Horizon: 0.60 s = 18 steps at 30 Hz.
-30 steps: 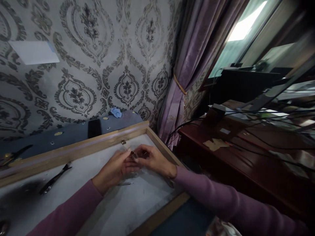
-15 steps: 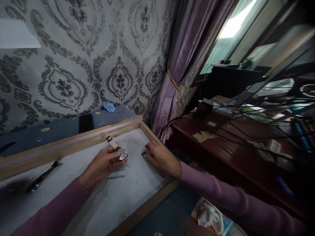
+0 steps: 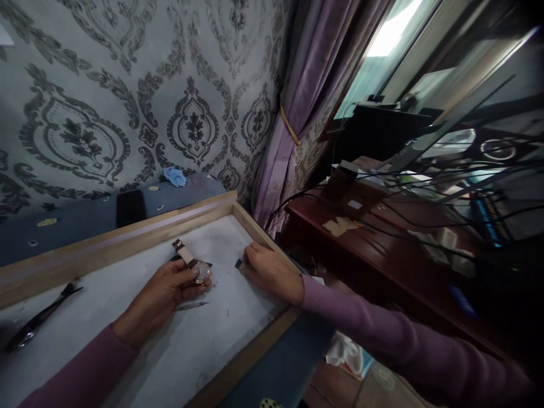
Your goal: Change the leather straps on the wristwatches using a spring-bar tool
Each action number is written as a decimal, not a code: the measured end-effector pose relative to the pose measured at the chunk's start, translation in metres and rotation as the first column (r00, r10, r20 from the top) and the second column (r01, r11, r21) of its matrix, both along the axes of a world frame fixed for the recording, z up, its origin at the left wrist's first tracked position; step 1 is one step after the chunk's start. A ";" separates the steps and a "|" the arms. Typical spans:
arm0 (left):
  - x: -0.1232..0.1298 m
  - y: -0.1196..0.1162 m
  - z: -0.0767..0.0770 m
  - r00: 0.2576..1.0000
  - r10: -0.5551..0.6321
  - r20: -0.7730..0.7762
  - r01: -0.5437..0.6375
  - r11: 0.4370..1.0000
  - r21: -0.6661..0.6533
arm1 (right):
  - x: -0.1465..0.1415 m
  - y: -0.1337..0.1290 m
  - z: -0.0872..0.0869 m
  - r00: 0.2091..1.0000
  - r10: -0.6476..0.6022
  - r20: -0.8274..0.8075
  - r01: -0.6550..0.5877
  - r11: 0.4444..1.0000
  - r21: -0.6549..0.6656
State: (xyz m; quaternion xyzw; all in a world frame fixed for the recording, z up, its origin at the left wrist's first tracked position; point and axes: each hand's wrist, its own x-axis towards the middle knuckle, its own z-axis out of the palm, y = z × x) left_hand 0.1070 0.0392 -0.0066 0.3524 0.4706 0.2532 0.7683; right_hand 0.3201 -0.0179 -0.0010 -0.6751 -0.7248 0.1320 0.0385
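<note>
My left hand is closed around a wristwatch with a round, shiny case. One strap half, pale on the side showing, points up and away from the case. My right hand is closed near the tray's right side, fingers bent together. From its fingertips juts a small dark flat piece, like the end of a watch strap; the rest is hidden by the fingers. A thin metal tool lies on the white surface below the watch, with tiny dark specks near it.
A wooden frame edges the white tray surface. Dark-handled pliers lie at its left. Beyond are a dark phone and a crumpled blue item. Right stands a red-brown desk with cables; below, white tissue.
The view has swung to the right, so things sit further left. My right hand's fingers have drawn together, and more of the dark piece shows. The watch stays in my left hand.
</note>
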 end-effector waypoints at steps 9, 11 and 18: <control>-0.002 -0.001 0.000 0.999 -0.031 0.010 0.031 1.000 0.000 | 0.007 0.004 -0.012 0.973 -0.009 -0.232 0.017 0.999 0.033; -0.002 -0.001 -0.001 1.000 -0.026 0.011 0.026 1.000 0.002 | 0.008 0.006 -0.013 0.954 0.007 -0.300 0.003 0.999 0.035; -0.003 0.000 -0.002 0.997 -0.064 0.045 0.065 0.997 -0.029 | 0.011 0.008 -0.008 0.834 0.046 -0.550 -0.049 0.999 0.010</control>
